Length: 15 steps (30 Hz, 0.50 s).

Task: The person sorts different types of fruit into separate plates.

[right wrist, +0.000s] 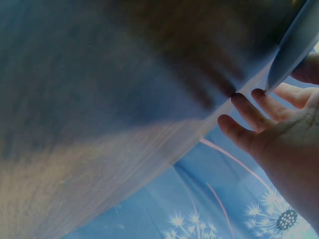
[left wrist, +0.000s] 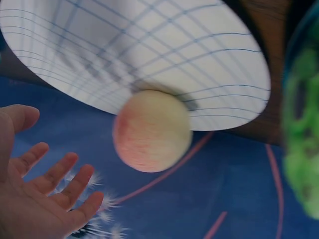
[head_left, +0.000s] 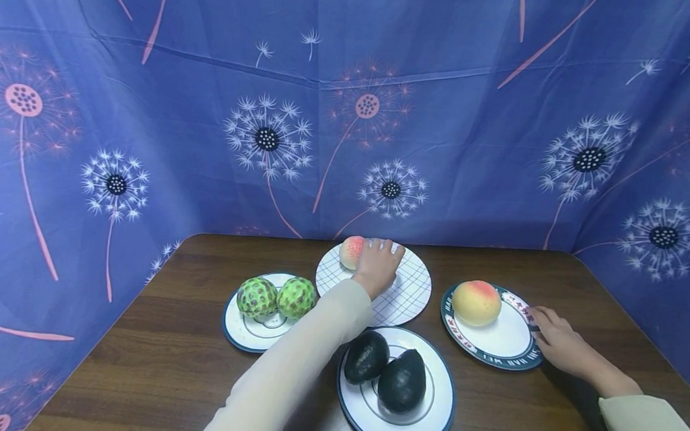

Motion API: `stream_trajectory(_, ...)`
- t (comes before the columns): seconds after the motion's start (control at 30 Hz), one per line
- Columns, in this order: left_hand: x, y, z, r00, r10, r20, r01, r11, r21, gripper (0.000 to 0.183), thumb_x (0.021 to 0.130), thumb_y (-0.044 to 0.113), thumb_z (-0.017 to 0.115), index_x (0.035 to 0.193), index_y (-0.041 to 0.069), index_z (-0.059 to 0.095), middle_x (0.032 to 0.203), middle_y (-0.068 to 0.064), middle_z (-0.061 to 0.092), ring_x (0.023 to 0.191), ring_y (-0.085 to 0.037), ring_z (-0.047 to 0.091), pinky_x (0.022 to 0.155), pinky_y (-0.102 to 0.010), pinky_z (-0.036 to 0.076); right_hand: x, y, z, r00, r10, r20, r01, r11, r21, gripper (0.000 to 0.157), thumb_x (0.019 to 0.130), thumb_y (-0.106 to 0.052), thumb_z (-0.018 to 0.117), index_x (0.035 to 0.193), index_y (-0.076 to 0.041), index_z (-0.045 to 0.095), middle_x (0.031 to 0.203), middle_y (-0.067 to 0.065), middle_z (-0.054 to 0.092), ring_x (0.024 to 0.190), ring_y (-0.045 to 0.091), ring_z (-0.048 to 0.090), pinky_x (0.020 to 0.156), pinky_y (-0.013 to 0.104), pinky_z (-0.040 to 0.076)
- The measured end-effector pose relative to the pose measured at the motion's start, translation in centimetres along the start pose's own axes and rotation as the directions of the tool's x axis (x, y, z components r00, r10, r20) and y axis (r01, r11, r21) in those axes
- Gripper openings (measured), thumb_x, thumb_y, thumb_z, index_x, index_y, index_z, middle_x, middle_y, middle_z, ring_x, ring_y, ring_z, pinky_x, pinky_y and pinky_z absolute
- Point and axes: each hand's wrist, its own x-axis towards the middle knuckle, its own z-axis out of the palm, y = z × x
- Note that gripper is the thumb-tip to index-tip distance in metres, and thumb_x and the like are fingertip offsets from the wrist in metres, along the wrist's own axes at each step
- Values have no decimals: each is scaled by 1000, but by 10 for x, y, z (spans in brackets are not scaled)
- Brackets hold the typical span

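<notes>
My left hand (head_left: 377,266) is over the blue-checked white plate (head_left: 408,297) at the back, just right of a pink-and-cream peach (head_left: 351,253). In the left wrist view its fingers are spread and slightly bent, with a gap between them and the peach (left wrist: 152,132). My right hand (head_left: 563,344) is at the right rim of a green-edged plate (head_left: 505,331), which carries a yellow-red peach (head_left: 477,303). Seen from the right wrist, thumb and fingers lie on either side of that plate's rim (right wrist: 294,47), pinching it.
Two green, brown-spotted round fruits (head_left: 296,297) sit on a blue-rimmed plate (head_left: 236,330) at left. Another blue-rimmed plate (head_left: 437,412) in front holds two dark avocados (head_left: 402,380). My left sleeve (head_left: 296,359) passes between these plates. A blue dandelion-print cloth (head_left: 472,144) hangs behind the wooden table (head_left: 156,362).
</notes>
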Motion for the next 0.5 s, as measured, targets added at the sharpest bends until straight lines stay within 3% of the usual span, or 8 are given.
stream_trajectory(0.3, -1, -23, 21, 995, -101, 12, 101, 994, -39, 49, 85, 40, 56, 130, 24, 42, 118, -2, 53, 106, -23, 52, 85, -40, 43, -1, 0, -1, 1000, -5, -4, 5, 1000, -6, 53, 88, -7, 49, 132, 13, 29, 127, 37, 28, 112, 56, 30, 86, 67, 31)
stream_trajectory(0.5, 0, -32, 31, 988, -155, 0, 154, 982, -110, 44, 84, 33, 58, 126, 22, 46, 118, -4, 54, 109, -26, 50, 88, -43, 42, -1, -1, -1, 1000, -1, -7, 1, 1000, -8, 53, 88, -7, 50, 132, 14, 29, 127, 37, 27, 112, 56, 30, 87, 67, 31)
